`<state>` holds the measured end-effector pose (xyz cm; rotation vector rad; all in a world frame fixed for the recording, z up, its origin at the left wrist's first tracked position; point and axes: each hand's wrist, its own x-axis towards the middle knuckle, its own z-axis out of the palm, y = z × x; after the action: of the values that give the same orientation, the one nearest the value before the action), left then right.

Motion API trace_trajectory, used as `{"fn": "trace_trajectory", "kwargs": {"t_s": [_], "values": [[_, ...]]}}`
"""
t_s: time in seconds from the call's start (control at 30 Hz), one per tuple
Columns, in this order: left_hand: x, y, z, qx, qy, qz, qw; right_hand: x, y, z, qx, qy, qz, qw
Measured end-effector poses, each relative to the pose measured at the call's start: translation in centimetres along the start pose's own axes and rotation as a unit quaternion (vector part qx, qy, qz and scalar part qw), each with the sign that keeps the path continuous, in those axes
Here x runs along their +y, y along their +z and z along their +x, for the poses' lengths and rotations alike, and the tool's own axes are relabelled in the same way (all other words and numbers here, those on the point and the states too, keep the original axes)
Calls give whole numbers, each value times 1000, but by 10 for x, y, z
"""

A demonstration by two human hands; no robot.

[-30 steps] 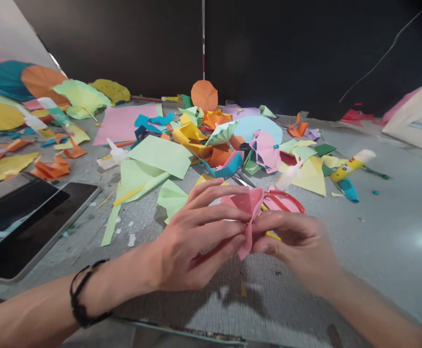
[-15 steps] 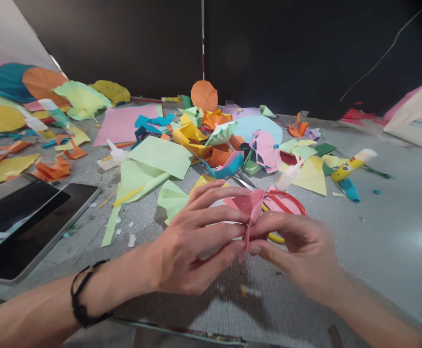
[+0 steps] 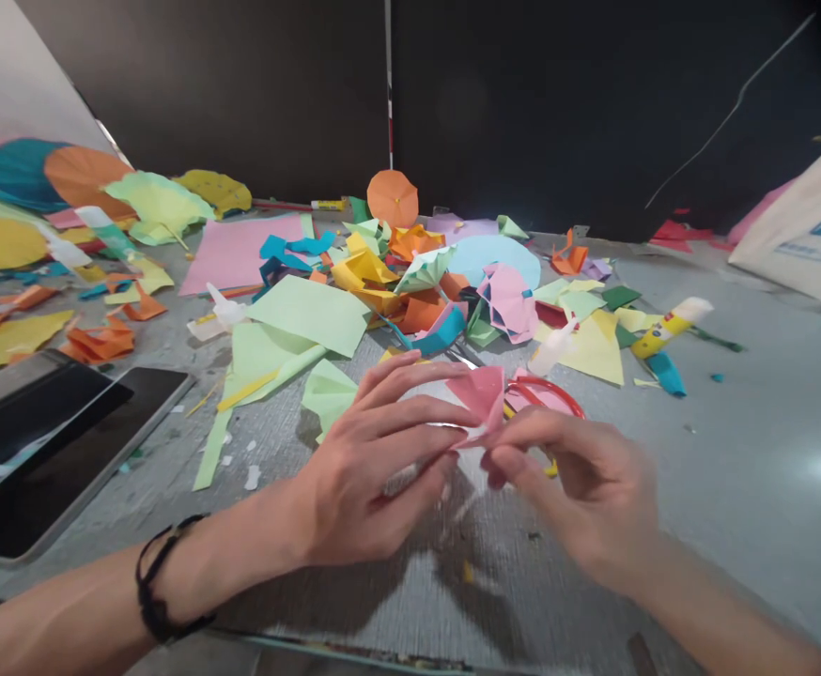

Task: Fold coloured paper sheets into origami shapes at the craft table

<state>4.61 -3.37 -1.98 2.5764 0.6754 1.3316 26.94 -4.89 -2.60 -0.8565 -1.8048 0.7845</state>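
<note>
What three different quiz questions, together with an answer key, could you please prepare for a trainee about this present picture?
1. Multiple choice: which colour is the paper at the fingertips of the left hand and the right hand?
a) blue
b) pink
c) dark green

2. True or false: the black bracelet is worn on the left wrist.

3. Fill in the missing word: the pale bag is at the ____ edge of the picture.

Key:
1. b) pink
2. True
3. right
</note>
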Motion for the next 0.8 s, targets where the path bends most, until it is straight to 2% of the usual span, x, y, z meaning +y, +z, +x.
{"fn": "trace_trajectory", "kwargs": {"t_s": [0.07, 0.13, 0.2, 0.3, 0.43, 0.53, 0.63, 0.7, 0.8], "values": [[-3, 2, 0, 7, -7, 0, 1000, 0, -5, 3, 68, -59, -51, 995], [-5, 3, -1, 0, -6, -6, 1000, 0, -10, 9, 78, -108, -106, 985], [-8, 4, -1, -2, 0, -17, 1000, 1, -14, 15, 4, -126, -142, 982], [-14, 4, 1, 14, -18, -35, 999, 5, -21, 23, -107, -108, -136, 979], [-25, 0, 2, 22, -116, -114, 986, 11, -28, 30, -151, -20, -50, 987], [-31, -3, 3, 30, -214, -189, 958, 14, -28, 32, -150, 67, -10, 986], [-31, -2, 4, 44, -271, -278, 920, 17, -22, 32, -119, 101, -6, 988], [-29, 0, 4, 37, -315, -362, 877, 20, -17, 32, -107, 117, 5, 987], [-29, 5, 2, -32, -363, -461, 809, 25, -13, 30, -82, 141, 17, 986]]}}
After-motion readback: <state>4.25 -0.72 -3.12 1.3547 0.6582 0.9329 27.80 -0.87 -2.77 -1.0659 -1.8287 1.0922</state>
